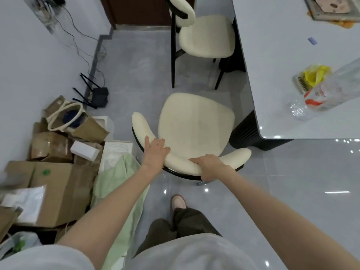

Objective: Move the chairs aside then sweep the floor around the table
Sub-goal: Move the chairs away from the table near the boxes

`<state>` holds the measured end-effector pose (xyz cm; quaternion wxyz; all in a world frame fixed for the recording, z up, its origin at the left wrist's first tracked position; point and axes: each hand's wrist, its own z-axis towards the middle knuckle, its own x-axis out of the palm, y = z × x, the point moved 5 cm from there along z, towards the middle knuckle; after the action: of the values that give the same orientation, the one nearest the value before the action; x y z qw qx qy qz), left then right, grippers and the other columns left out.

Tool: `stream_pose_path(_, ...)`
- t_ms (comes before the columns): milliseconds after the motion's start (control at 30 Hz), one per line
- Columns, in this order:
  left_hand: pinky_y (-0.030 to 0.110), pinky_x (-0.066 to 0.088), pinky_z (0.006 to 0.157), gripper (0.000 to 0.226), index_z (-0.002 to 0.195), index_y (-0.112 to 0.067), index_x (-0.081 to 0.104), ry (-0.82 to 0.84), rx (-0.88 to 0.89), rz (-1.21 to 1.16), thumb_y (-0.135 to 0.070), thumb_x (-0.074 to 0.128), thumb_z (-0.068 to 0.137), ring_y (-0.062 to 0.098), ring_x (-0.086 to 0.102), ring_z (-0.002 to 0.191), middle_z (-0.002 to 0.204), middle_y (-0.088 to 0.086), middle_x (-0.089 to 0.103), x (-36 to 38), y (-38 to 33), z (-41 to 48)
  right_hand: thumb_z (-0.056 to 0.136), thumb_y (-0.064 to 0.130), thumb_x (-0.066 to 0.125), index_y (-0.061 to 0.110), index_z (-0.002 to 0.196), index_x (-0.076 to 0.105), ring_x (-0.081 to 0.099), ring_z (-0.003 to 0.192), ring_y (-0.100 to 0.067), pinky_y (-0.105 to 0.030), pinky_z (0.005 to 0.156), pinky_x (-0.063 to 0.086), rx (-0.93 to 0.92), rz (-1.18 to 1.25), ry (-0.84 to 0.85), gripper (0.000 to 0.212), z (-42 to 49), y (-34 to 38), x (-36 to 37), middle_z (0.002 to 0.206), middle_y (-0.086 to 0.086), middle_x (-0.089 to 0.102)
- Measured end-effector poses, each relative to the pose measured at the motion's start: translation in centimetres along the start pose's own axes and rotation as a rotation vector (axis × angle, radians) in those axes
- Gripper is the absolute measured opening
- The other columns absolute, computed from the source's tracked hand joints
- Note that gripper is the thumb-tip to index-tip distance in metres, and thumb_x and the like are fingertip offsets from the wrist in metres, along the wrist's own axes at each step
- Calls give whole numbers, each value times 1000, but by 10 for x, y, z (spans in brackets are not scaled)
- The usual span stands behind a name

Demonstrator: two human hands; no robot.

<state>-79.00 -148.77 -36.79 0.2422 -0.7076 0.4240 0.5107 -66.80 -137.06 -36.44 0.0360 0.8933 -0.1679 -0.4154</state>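
Beyond both hands, seen from the head camera, the near chair [196, 123] stands just off the corner of the table [292, 65], its seat angled toward the table's dark base. Left hand [155, 151] lies on the curved backrest with fingers spread over the top and thumb out, resting more than clamped. Right hand [211, 167] is wrapped around the backrest, fingers curled under its lower edge, a firm hold. Judgement: the chair-moving step is in hand; sweeping is not begun, and no broom is in view. Next move calls for drawing or lifting the chair clear of the table, avoiding the cardboard boxes [50, 184] piled left of the grip. A far chair [204, 36], past the held one, is tucked against the table edge and remains to be moved. Upholstery is cream, padded, unmarked; frame and legs are black.
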Motion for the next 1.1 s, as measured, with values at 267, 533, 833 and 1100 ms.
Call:
stream_pose_path(267,59,3,116,42,127,-21,54,46,-78,-61,-20,60,85,29,38,122,127,6,44,23,-47,-75,85,19,58,30,147,33,56,110,-26,-25,83,39,-56,-61,11,68,-61,16,45,124,-3,60)
stream_pose_path(533,62,-1,115,48,126,-20,53,66,-155,-105,-16,68,80,26,40,125,126,0,55,57,-114,-172,86,23,56,35,147,30,57,107,-26,-29,87,43,-77,-92,-42,67,-140,29,121,121,-5,61)
stream_pose_path(833,65,2,112,39,127,-19,51,81,-170,-75,-10,51,90,28,38,131,131,1,55,92,-193,-280,79,32,69,21,144,29,59,109,-27,-33,86,46,-33,-276,-40,77,-217,43,233,121,-7,59)
stream_pose_path(1100,63,5,114,46,130,-15,48,82,-217,-69,-1,48,86,28,39,129,130,2,54,106,-247,-358,80,27,71,14,137,36,58,111,-29,-33,88,45,-52,-285,-96,69,-283,55,292,121,-10,59)
